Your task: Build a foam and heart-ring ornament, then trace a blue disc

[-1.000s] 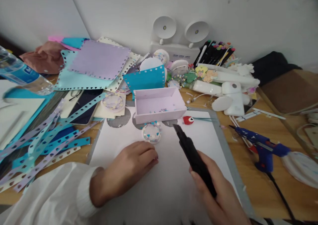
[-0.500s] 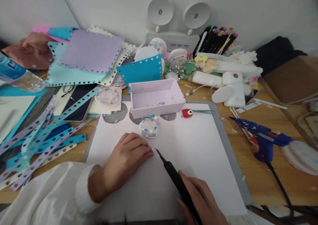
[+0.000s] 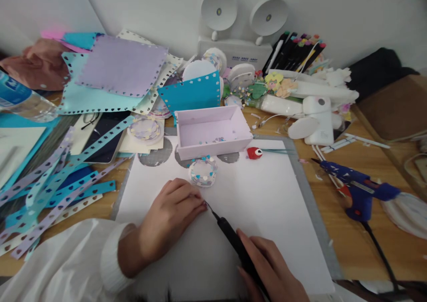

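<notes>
My left hand [image 3: 171,215] rests on the white sheet [image 3: 267,195], thumb and forefinger pinched together. What is between these fingertips is tiny and mostly hidden, with a hint of purple. My right hand [image 3: 270,262] grips a black pen-shaped tool [image 3: 233,239] with a thin, pointed metal tip. That tip meets the left fingertips. Just beyond my left hand lies a small round white piece [image 3: 203,172] ringed with blue and white confetti bits. Behind it stands an open lilac box [image 3: 215,147] with small cut shapes inside.
Punched paper strips [image 3: 63,182] cover the left side, below stacked coloured sheets [image 3: 123,66]. A red tool end [image 3: 254,153] lies right of the box. At the right are a blue glue gun [image 3: 362,184] and a white device [image 3: 316,119]. Markers [image 3: 296,53] stand at the back.
The black tool's tip has moved slightly left and now touches the left fingertips; before, a small gap lay between them. The view has shifted a little.
</notes>
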The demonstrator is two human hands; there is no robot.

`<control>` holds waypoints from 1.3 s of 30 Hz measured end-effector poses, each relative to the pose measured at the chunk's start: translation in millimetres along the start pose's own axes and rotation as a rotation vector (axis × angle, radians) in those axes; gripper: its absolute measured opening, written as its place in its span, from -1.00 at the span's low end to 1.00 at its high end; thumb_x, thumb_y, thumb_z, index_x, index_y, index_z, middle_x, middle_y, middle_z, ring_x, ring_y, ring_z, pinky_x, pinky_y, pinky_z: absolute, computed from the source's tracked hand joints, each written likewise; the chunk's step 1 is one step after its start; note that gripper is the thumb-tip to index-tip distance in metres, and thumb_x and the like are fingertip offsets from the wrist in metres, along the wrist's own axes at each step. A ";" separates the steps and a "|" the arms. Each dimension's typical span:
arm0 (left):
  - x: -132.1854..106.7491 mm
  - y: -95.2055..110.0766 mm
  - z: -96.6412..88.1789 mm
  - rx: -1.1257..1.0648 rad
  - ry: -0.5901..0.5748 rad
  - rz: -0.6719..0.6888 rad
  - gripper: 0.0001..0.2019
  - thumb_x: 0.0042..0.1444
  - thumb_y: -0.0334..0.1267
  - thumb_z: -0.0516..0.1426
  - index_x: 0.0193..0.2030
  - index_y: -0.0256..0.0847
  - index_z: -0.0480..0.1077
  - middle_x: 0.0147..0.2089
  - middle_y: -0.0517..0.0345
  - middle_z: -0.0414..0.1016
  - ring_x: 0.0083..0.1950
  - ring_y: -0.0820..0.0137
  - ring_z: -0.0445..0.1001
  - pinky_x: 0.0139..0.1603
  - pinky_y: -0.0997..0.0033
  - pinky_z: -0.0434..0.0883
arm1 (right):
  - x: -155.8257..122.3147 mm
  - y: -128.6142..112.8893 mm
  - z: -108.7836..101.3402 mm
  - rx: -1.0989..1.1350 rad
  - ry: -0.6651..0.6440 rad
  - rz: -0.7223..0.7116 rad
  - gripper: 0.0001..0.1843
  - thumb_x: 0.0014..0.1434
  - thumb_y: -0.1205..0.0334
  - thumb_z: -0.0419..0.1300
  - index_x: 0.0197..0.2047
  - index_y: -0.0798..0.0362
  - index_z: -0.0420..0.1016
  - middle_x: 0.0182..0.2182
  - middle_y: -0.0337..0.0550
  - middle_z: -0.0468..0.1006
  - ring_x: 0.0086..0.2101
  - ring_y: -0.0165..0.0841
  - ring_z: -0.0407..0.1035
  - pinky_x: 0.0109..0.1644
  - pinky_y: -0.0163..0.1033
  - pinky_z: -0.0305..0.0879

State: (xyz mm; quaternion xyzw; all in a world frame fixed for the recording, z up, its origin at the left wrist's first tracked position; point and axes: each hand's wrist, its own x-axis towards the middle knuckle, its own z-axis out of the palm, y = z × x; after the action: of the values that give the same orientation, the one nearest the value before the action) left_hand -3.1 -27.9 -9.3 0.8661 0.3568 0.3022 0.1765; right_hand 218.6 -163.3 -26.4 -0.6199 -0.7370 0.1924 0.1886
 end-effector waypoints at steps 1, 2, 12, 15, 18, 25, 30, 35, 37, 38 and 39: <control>0.2 0.4 0.0 0.006 0.007 -0.002 -0.90 0.24 -0.38 0.15 -0.27 -0.23 0.50 -0.25 0.13 0.53 -0.17 0.33 0.36 -0.15 0.33 0.39 | 0.0 -0.5 0.4 -0.001 0.003 0.000 -0.50 0.31 0.32 -0.08 0.30 -0.06 0.22 -0.09 -0.04 0.51 -0.22 -0.35 0.56 -0.36 -0.44 0.50; 0.4 0.9 0.0 0.006 0.012 -0.005 -0.90 0.24 -0.38 0.15 -0.27 -0.23 0.50 -0.25 0.13 0.53 -0.17 0.34 0.37 -0.15 0.34 0.40 | 0.0 -1.0 0.8 -0.002 0.007 0.002 -0.50 0.31 0.32 -0.08 0.29 -0.06 0.22 -0.09 -0.04 0.51 -0.21 -0.35 0.56 -0.35 -0.44 0.50; -4.0 4.3 3.5 -0.003 -0.006 -0.019 -0.92 0.23 -0.47 0.13 -0.26 -0.27 0.43 -0.28 0.09 0.44 -0.21 0.35 0.31 -0.24 0.38 0.40 | -1.7 1.3 5.1 0.028 -0.037 0.017 -0.45 0.30 0.36 -0.09 0.33 -0.10 0.17 -0.04 -0.03 0.48 -0.18 -0.37 0.53 -0.24 -0.43 0.48; -3.5 5.7 2.9 0.004 -0.018 0.002 -0.91 0.24 -0.49 0.12 -0.27 -0.27 0.41 -0.28 0.09 0.42 -0.22 0.35 0.29 -0.26 0.38 0.38 | -1.1 1.7 5.5 0.053 -0.037 0.026 -0.45 0.30 0.35 -0.09 0.33 -0.12 0.16 -0.03 -0.06 0.48 -0.19 -0.39 0.54 -0.22 -0.45 0.47; -3.4 6.4 2.2 0.003 -0.028 0.008 -0.91 0.25 -0.50 0.11 -0.25 -0.27 0.39 -0.27 0.09 0.41 -0.21 0.35 0.28 -0.26 0.38 0.37 | 0.9 -0.5 5.2 0.072 -0.022 0.041 -0.47 0.31 0.33 -0.09 0.32 -0.13 0.20 -0.03 -0.09 0.48 -0.21 -0.42 0.54 -0.24 -0.49 0.45; -4.8 6.7 2.7 0.011 -0.027 0.010 -0.90 0.26 -0.49 0.10 -0.27 -0.27 0.38 -0.30 0.10 0.38 -0.24 0.36 0.26 -0.28 0.38 0.36 | 0.7 -4.5 4.2 0.099 -0.026 0.075 -0.45 0.28 0.36 -0.07 0.31 -0.13 0.23 -0.04 -0.08 0.50 -0.22 -0.41 0.53 -0.26 -0.48 0.46; -4.6 5.8 3.4 0.028 -0.029 0.011 -0.90 0.27 -0.48 0.09 -0.26 -0.27 0.38 -0.32 0.10 0.38 -0.25 0.35 0.26 -0.30 0.37 0.36 | -0.2 -4.8 4.3 0.085 -0.017 0.078 -0.43 0.27 0.37 -0.07 0.32 -0.16 0.21 -0.05 -0.09 0.51 -0.22 -0.39 0.54 -0.27 -0.46 0.47; -5.4 5.5 3.3 0.033 -0.033 0.031 -0.91 0.26 -0.49 0.09 -0.25 -0.27 0.37 -0.29 0.10 0.39 -0.22 0.35 0.27 -0.27 0.37 0.38 | 3.0 -4.8 7.2 0.079 -0.008 0.070 -0.43 0.28 0.34 -0.07 0.32 -0.17 0.20 -0.05 -0.09 0.49 -0.20 -0.39 0.53 -0.27 -0.47 0.46; -5.6 5.6 3.3 0.039 -0.034 0.022 -0.91 0.26 -0.48 0.09 -0.26 -0.27 0.36 -0.30 0.10 0.38 -0.23 0.35 0.27 -0.28 0.37 0.37 | 1.7 -3.9 8.5 0.069 -0.020 0.078 -0.44 0.27 0.36 -0.07 0.31 -0.16 0.22 -0.05 -0.09 0.49 -0.22 -0.40 0.53 -0.28 -0.47 0.46; -5.7 5.6 3.4 0.044 -0.032 0.016 -0.91 0.27 -0.47 0.09 -0.27 -0.27 0.36 -0.31 0.10 0.37 -0.24 0.35 0.27 -0.29 0.37 0.37 | 1.0 -3.5 9.0 0.063 -0.027 0.081 -0.43 0.27 0.36 -0.07 0.31 -0.16 0.23 -0.05 -0.09 0.50 -0.23 -0.40 0.54 -0.29 -0.47 0.47; -5.6 5.5 3.6 0.049 -0.029 0.013 -0.90 0.27 -0.47 0.09 -0.28 -0.27 0.36 -0.31 0.11 0.37 -0.24 0.36 0.27 -0.29 0.37 0.37 | 0.4 -3.2 9.2 0.059 -0.032 0.083 -0.43 0.26 0.37 -0.07 0.30 -0.16 0.24 -0.05 -0.10 0.50 -0.22 -0.40 0.53 -0.28 -0.46 0.47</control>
State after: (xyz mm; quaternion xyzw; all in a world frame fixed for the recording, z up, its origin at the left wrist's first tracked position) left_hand -1.1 -36.1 -11.4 0.8768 0.3558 0.2820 0.1583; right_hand 211.1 -163.9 -32.6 -0.6410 -0.7076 0.2314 0.1867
